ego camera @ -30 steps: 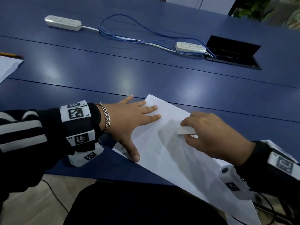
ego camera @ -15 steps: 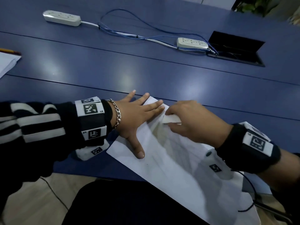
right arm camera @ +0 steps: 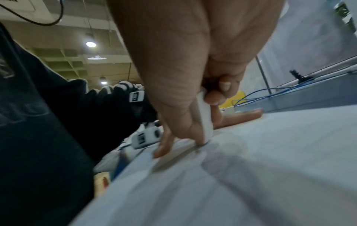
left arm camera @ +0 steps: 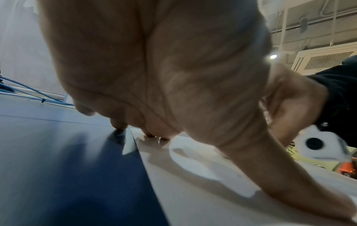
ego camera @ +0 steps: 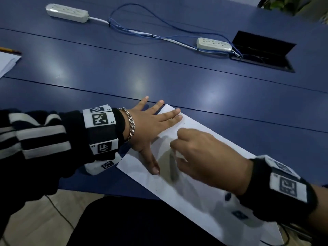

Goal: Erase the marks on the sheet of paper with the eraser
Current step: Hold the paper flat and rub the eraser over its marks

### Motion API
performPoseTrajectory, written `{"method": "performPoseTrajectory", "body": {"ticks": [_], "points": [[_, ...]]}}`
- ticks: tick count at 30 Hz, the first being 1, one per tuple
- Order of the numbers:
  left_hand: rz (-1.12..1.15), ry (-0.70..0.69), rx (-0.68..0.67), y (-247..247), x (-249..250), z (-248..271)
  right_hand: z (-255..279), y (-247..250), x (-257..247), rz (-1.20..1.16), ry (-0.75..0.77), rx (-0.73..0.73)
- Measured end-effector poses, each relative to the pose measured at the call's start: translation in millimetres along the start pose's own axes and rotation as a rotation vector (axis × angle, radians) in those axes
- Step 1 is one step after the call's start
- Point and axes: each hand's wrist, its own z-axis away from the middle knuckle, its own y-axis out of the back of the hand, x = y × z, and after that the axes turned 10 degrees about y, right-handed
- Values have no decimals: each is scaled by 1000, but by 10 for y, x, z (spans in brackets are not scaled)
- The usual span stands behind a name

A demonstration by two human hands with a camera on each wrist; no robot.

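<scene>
A white sheet of paper point(ego camera: 209, 196) lies slanted on the blue table point(ego camera: 159, 73), its near end over the table's front edge. My left hand point(ego camera: 150, 126) lies flat with spread fingers on the sheet's far left corner, thumb point(ego camera: 152, 164) stretched down its left edge. My right hand point(ego camera: 200, 155) pinches a white eraser point(right arm camera: 203, 117) between thumb and fingers, its lower end touching the paper point(right arm camera: 251, 168) just right of the left thumb. In the left wrist view the left hand point(left arm camera: 154, 76) presses the sheet point(left arm camera: 203, 183). No marks are plain to see.
Two white power strips point(ego camera: 66, 12) point(ego camera: 213, 44) joined by blue cables point(ego camera: 142, 31) lie at the back of the table, beside an open black cable hatch point(ego camera: 262, 50). A stack of paper point(ego camera: 7, 61) with a pencil point(ego camera: 10, 50) sits at the far left edge.
My right hand with the eraser swung up to the sheet's far corner half a second ago and has come back down toward me. The left hand has kept holding the sheet.
</scene>
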Motion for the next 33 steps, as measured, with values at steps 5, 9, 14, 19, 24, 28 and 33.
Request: {"method": "performPoseTrajectory", "body": {"ticks": [5, 9, 14, 19, 24, 28, 33], "points": [[15, 5, 4, 9, 5, 2, -98, 181, 534, 21, -232, 39], [-6, 9, 16, 0, 18, 0, -65, 72, 68, -10, -45, 60], [12, 16, 6, 15, 20, 13, -58, 154, 378, -32, -186, -23], [-2, 15, 13, 18, 32, 13, -120, 80, 104, -13, -140, 76], [9, 15, 12, 27, 37, 17, -148, 125, 190, -47, -151, 22], [21, 17, 9, 25, 30, 29, -167, 159, 236, -18, -217, 118], [-14, 22, 21, 20, 49, 14, -168, 62, -93, -71, -92, -6]]}}
